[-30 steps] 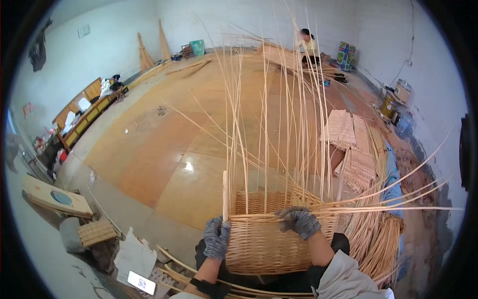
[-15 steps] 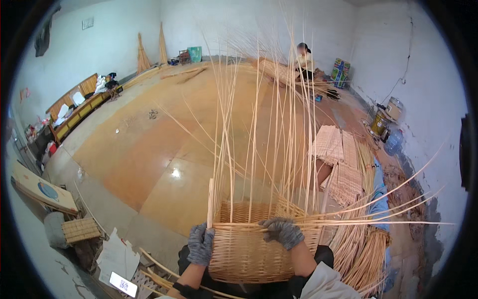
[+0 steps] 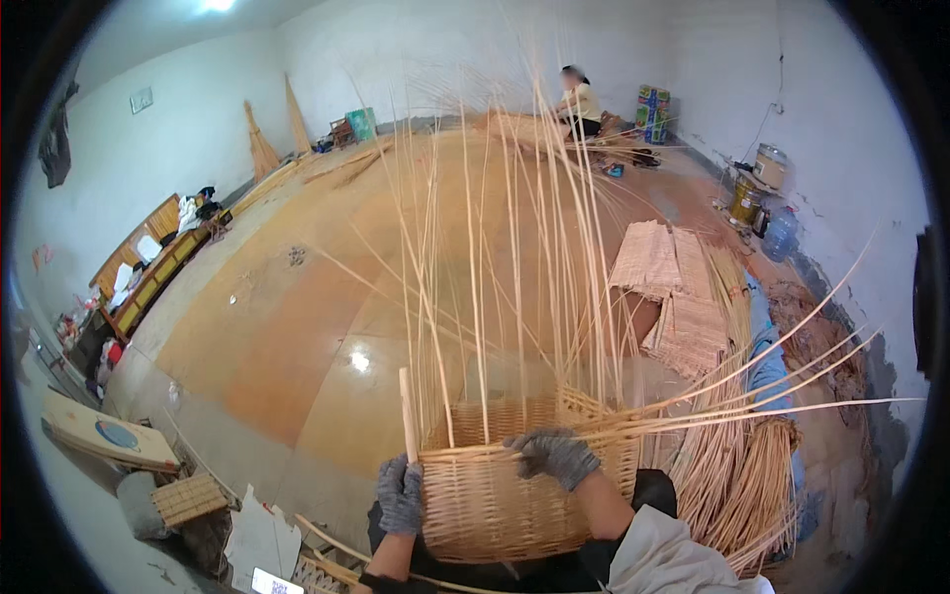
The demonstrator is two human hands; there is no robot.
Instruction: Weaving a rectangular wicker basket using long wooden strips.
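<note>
A partly woven wicker basket (image 3: 505,505) rests against my lap, with tall upright rods (image 3: 482,327) rising from its walls. My left hand (image 3: 400,495), in a grey knit glove, is closed round the basket's left corner, just below a thick corner stick (image 3: 409,416). At the front rim my right hand (image 3: 556,457), gloved alike, is closed on several long weaving rods (image 3: 683,424). Their free ends sweep out to the right and curve upward. Its fingertips are partly hidden behind the rim.
Bundled rods (image 3: 742,485) lie to my right, beside flat woven panels (image 3: 663,287). A small slatted stool (image 3: 190,492) and a phone (image 3: 275,582) are at lower left. Across the room a person (image 3: 579,104) sits by more wickerwork; a long bench (image 3: 163,262) lines the left wall.
The whole view has tilted and shifted a little. Both hands keep their places on the basket, and the long rods stay in my right hand.
</note>
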